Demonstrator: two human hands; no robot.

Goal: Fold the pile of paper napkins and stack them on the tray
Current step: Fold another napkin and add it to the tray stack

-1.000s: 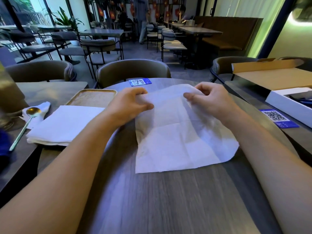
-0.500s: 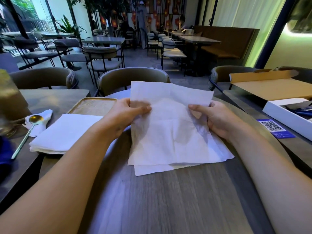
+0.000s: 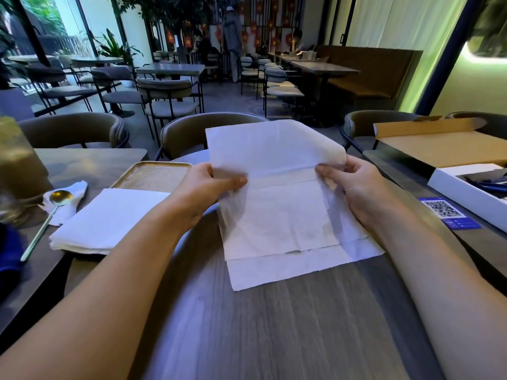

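My left hand pinches the left edge of the paper napkin, thumb on the near face and fingers behind the sheet. My right hand pinches the right edge at the same height, thumb and fingertips closed on the sheet. Both grips sit roughly at mid-height of the napkin. Above the grips, the far half of the sheet stands up off the table and its top right corner curls over toward me. Below the grips, the sheet slopes down to the table, where the near edge lies flat on the surface.

The napkin is thin, white, soft tissue, slightly translucent, with faint crease lines crossing it. A second layer shows as a strip past the lower and right edges of the upper layer.

The pile of napkins lies flat to the left of my left forearm: a square white stack, its layered edges visible at the near side. Its far edge overlaps the near end of the tray, a rectangular tray with rounded corners, a raised metallic rim and a wood-grain base.

The table is round, with a grey wood-grain top. A gold-coloured spoon rests on a crumpled napkin left of the pile.
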